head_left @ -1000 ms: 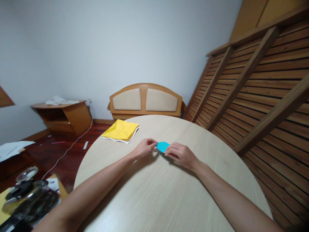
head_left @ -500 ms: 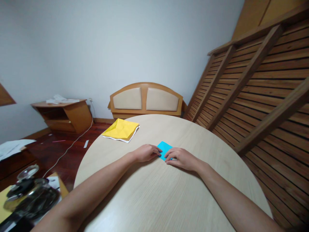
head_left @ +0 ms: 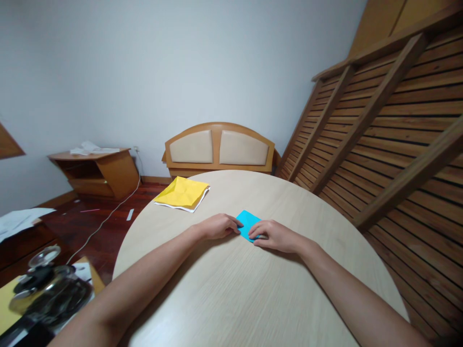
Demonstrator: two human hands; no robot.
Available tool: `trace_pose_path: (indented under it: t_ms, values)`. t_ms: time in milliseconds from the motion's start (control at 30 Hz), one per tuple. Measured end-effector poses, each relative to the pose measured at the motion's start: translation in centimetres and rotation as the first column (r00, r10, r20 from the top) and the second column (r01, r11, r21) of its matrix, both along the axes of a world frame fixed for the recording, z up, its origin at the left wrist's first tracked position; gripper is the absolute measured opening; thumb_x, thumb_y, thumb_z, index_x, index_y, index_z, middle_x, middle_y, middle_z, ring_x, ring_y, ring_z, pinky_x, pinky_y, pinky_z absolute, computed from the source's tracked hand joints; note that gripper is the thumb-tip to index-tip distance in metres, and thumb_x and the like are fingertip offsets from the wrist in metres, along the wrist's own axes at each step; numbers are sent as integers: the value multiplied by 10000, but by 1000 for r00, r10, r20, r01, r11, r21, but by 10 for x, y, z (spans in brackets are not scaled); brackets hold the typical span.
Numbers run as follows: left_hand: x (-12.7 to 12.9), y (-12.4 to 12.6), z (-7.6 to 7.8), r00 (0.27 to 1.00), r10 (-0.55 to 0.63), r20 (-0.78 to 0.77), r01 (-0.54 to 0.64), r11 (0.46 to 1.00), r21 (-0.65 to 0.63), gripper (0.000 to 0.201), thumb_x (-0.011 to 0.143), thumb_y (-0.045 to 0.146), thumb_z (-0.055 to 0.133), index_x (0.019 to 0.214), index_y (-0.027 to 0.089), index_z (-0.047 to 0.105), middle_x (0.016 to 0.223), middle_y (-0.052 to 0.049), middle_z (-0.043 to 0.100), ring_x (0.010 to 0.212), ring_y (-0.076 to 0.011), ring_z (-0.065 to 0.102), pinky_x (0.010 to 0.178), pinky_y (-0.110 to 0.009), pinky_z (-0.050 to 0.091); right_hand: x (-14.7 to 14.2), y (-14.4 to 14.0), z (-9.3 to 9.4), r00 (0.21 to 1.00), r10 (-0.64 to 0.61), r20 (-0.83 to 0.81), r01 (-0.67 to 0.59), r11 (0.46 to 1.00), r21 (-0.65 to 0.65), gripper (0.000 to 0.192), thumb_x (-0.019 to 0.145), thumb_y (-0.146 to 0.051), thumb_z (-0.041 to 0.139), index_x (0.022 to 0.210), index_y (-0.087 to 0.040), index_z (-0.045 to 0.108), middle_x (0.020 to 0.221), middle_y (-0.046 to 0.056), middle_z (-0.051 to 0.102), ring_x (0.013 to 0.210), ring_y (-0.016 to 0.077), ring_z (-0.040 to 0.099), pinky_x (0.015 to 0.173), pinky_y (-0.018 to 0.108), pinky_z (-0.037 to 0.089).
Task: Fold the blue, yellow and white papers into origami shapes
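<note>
A small piece of bright blue paper (head_left: 247, 219), seemingly folded, lies on the round wooden table (head_left: 231, 299). At its left edge, my left hand (head_left: 220, 226) holds it with bent fingertips pressed on the paper. My right hand (head_left: 273, 235) grips the right side, its fingers closed over the near right corner and partly covering it. Farther back on the left of the table rests creased yellow paper (head_left: 183, 192), with white sheets showing beneath its edge.
A glass pot (head_left: 56, 294) and other items crowd a low surface at lower left. Beyond the table stand a padded headboard (head_left: 217, 147) and, at left, a wooden cabinet (head_left: 115, 173) with papers on top. A slatted wooden frame (head_left: 383, 130) leans along the right.
My right hand has shifted slightly to the right along the blue paper's near edge. My left hand stays at the left edge. The view has moved a little.
</note>
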State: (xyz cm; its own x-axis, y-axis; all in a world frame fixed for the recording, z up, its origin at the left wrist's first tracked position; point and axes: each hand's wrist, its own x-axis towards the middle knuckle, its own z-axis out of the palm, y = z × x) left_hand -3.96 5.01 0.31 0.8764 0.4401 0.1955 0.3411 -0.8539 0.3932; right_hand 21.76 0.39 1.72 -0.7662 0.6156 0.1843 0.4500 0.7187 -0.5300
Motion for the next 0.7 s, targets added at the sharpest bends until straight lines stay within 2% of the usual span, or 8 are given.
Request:
trace_pose_path:
  t_ms: [100, 233, 300, 400, 433, 567, 700]
  values:
    - [-1, 0, 2, 1000, -11, -17, 12, 1000, 19, 289, 886, 85, 532, 947, 216, 782, 1226, -73, 701, 1053, -194, 682, 919, -254, 485, 2, -2, 4, 1000, -3, 11, 4, 999, -34, 179, 871, -255, 637, 947, -233, 798, 1095, 55, 740, 983, 203, 667, 905, 316, 481]
    - [1, -8, 4, 999, 3, -43, 1, 997, 83, 272, 836, 68, 534, 933, 189, 758, 1207, -80, 701, 1030, -198, 674, 895, -253, 486, 3, -2, 2, 998, -36, 51, 36, 999, -11, 222, 839, -177, 616, 926, -243, 809, 1149, 53, 722, 981, 204, 666, 893, 306, 480]
    - [6, -13, 2, 997, 74, -22, -71, 989, 129, 241, 825, 109, 556, 980, 177, 727, 1151, -87, 710, 1004, -208, 669, 880, -267, 492, 4, -2, 0, 997, -52, 56, 51, 999, 10, 252, 810, -134, 608, 901, -249, 813, 1174, 52, 712, 1001, 210, 662, 906, 308, 476]
    - [15, -18, -4, 969, 243, 36, -246, 953, 176, 243, 898, 225, 523, 1078, 173, 679, 1034, -93, 712, 947, -214, 661, 849, -294, 502, 3, -1, -2, 996, -71, 49, 69, 997, 25, 283, 756, -89, 610, 862, -252, 816, 1232, 55, 693, 1028, 221, 658, 923, 316, 473]
    - [18, -18, -6, 962, 268, 48, -272, 944, 185, 250, 912, 244, 510, 1084, 171, 675, 1034, -98, 708, 961, -218, 655, 863, -303, 501, 3, -1, -2, 997, -67, 49, 66, 998, 21, 292, 740, -77, 611, 852, -252, 816, 1247, 55, 689, 1026, 222, 660, 918, 315, 476]
    - [22, -14, -14, 970, 240, 24, -240, 951, 195, 359, 902, 273, 517, 1219, 163, 645, 1305, -128, 630, 1221, -266, 563, 1075, -395, 403, 1, -3, 2, 998, -24, 58, 25, 1000, -10, 292, 710, -59, 618, 810, -248, 816, 1239, 56, 703, 1031, 231, 667, 925, 322, 478]
    - [17, -11, -16, 944, 303, -132, -285, 948, 139, 570, 940, 415, 479, 1472, 214, 445, 1563, -93, 388, 1446, -343, 317, 1178, -544, 222, 0, -4, 6, 997, -19, 69, 21, 999, -29, 268, 716, -71, 629, 798, -244, 816, 1217, 73, 714, 1097, 258, 652, 980, 359, 461]
